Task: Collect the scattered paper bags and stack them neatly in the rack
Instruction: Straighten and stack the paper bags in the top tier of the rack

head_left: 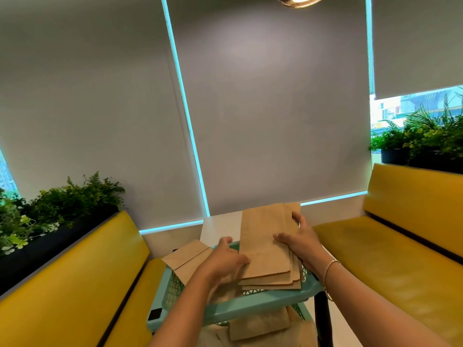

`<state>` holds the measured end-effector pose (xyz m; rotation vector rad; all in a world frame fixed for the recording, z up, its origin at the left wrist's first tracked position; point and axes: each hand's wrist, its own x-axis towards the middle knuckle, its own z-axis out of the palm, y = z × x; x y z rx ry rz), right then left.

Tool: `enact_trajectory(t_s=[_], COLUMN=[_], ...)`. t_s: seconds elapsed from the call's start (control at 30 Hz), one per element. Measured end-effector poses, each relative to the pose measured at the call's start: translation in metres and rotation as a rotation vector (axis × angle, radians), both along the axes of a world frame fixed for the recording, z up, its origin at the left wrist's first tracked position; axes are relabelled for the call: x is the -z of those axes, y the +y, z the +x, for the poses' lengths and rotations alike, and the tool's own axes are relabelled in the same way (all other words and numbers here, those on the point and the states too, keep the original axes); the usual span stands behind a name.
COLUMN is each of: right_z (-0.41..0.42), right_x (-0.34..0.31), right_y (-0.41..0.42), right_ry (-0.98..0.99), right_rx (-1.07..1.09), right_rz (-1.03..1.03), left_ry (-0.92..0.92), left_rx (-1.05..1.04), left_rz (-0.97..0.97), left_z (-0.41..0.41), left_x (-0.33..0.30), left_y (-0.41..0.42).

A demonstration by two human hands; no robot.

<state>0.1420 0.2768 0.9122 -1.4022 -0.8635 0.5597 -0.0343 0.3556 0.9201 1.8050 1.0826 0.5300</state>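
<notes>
Both forearms reach forward; left hand [226, 261] and right hand [299, 240] grip clamped on bag stack [266, 249] above rack [250, 305].

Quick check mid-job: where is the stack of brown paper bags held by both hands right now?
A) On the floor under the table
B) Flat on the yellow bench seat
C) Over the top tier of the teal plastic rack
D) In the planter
C: the stack of brown paper bags sits over the top tier of the teal plastic rack, with the left hand and right hand holding its sides.
</notes>
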Motion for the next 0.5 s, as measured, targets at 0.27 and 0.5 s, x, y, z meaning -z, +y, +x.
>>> enact_trajectory(t_s=[0.27, 0.5], right_z=[0.001, 0.0], right_x=[0.001, 0.001], right_y=[0.0, 0.0], right_ry=[-0.134, -0.117], right_rx=[-0.012, -0.034], right_rz=[-0.002, -0.054], left_ry=[0.563, 0.368], left_rx=[-0.587, -0.716], left_rz=[0.241, 0.129], left_z=[-0.076, -0.089], left_x=[-0.016, -0.007], left_y=[0.059, 0.061])
